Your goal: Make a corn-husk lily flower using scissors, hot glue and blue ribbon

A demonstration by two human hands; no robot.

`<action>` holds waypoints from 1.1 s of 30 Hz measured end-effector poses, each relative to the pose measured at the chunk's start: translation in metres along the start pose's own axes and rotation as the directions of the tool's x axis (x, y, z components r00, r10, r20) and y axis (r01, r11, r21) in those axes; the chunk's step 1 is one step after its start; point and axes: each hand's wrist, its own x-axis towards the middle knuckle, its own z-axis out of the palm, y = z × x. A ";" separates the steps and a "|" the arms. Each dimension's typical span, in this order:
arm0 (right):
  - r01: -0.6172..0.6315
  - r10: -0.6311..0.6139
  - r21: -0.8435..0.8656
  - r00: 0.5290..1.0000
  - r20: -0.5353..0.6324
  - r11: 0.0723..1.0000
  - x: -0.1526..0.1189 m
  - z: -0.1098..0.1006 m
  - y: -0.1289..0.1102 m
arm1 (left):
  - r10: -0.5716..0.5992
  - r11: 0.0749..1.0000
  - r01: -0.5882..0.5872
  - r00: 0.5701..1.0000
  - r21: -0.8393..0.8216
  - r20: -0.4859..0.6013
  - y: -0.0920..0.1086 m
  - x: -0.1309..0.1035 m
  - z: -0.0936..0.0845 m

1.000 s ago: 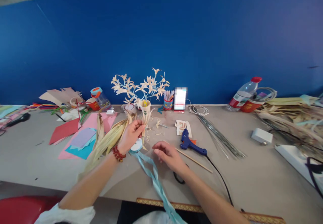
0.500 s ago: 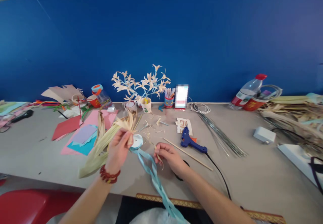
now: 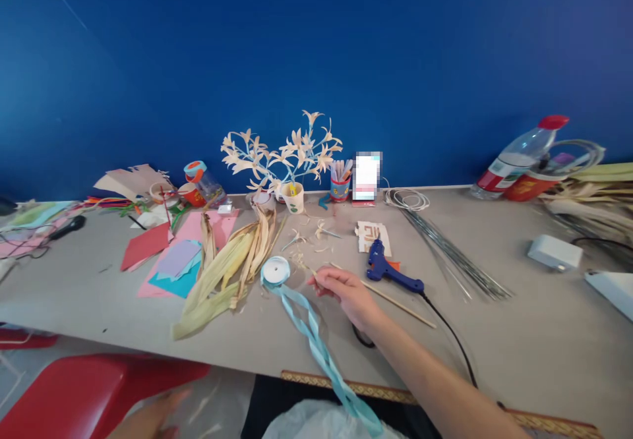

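Note:
My right hand [image 3: 343, 292] is closed in a pinch above the table, with a thin pale strip of corn husk [image 3: 310, 269] poking out past the fingertips. Down at the lower left, below the table edge, my left hand [image 3: 155, 416] is smeared by motion, so its fingers are unclear. Between the hands lies a roll of light blue ribbon [image 3: 275, 271], its loose twisted tail [image 3: 316, 337] running over the table edge to my lap. Left of the roll rest several dried corn husks [image 3: 222, 274]. Small husk flowers [image 3: 324, 230] and scraps lie beyond it.
A blue glue gun [image 3: 388, 273] and a wooden stick [image 3: 400, 306] lie to the right, near a bundle of wires [image 3: 455, 261]. Husk flower branches stand in a paper cup [image 3: 294, 203] at the back. A red stool [image 3: 64, 393] is at the lower left.
My left hand has left the husks and dropped below the table edge at the lower left. My right hand stays pinched on the strip. The view has shifted a little to the left.

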 end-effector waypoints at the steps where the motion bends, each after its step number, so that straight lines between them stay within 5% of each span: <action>1: -0.008 0.008 0.010 1.000 0.005 1.000 0.001 -0.001 0.001 | 0.006 1.000 -0.006 1.000 0.013 0.008 0.018 0.002 -0.004; 3: -0.019 0.019 0.034 1.000 0.010 0.999 0.001 -0.003 0.003 | 0.153 0.987 -0.143 0.971 -0.067 0.186 0.069 0.009 -0.014; 4: -0.020 0.020 0.041 1.000 0.008 0.999 0.001 -0.003 0.004 | 0.271 0.958 -0.247 0.945 -0.144 0.182 0.098 0.015 -0.019; 6: -0.010 0.010 0.036 1.000 -0.010 0.999 0.002 -0.005 0.003 | 0.433 0.884 -0.426 0.901 -0.194 -0.005 0.157 0.030 -0.024; 9: 0.037 -0.038 -0.019 0.997 -0.069 0.999 0.002 -0.006 0.001 | 0.586 0.733 -0.651 0.752 -0.197 -0.302 0.231 0.060 -0.022; 13: 0.097 -0.102 -0.050 0.988 -0.118 0.994 0.006 -0.011 0.000 | 0.653 0.576 -0.740 0.672 -0.346 -0.349 0.289 0.095 -0.009; 17: 0.124 -0.137 -0.117 0.984 -0.114 0.985 0.009 -0.015 0.001 | 0.640 0.519 -0.749 0.660 -0.412 -0.393 0.305 0.112 0.001; 21: 0.121 -0.149 -0.183 0.977 -0.153 0.976 0.009 -0.014 0.002 | 0.545 0.486 -0.566 0.792 -0.666 -0.275 0.303 0.119 0.009; 23: 0.144 -0.179 -0.202 0.969 -0.171 0.969 0.008 -0.013 0.001 | 0.512 0.441 -0.497 0.823 -0.748 -0.245 0.301 0.121 0.013; 33: 0.058 -0.075 -0.091 0.976 -0.203 0.994 0.007 -0.014 -0.002 | 0.532 0.416 -0.464 0.822 -0.782 -0.205 0.301 0.121 0.017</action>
